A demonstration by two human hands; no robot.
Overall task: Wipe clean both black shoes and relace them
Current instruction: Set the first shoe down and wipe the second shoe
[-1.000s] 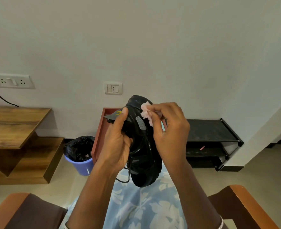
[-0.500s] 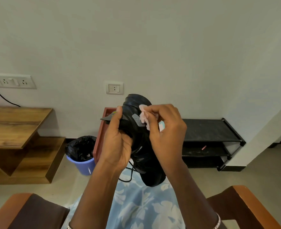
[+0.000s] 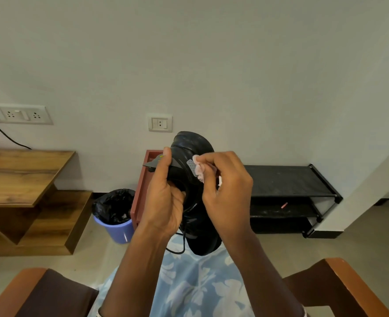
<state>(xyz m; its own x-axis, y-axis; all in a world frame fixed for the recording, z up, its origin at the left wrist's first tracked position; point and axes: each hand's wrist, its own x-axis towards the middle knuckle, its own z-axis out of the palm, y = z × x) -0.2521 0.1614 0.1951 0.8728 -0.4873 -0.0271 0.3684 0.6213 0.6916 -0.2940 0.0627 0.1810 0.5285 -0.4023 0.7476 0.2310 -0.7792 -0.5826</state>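
Head view: black shoe held up in front of the chest, being wiped near its collar.

The left hand [image 3: 163, 202] grips the black shoe [image 3: 194, 212] at its opening, thumb laid up along the tongue and fingers curled inside. The right hand [image 3: 227, 191] pinches a crumpled pink wipe [image 3: 199, 171] against the upper beside a small grey tab. The shoe hangs heel-up and toe-down above the lap, clear of everything around it. It looks light, with a stiff sole and a softer, glossy upper that could slide in a loose grasp, so the collar and the sole edge seem the surest holds. A loose black lace [image 3: 180, 247] dangles below and may snag. There is free air on every side. The wooden chair arm [image 3: 340, 277], the low shoe rack [image 3: 280, 179] and the lined blue bin [image 3: 117, 223] stand well apart.
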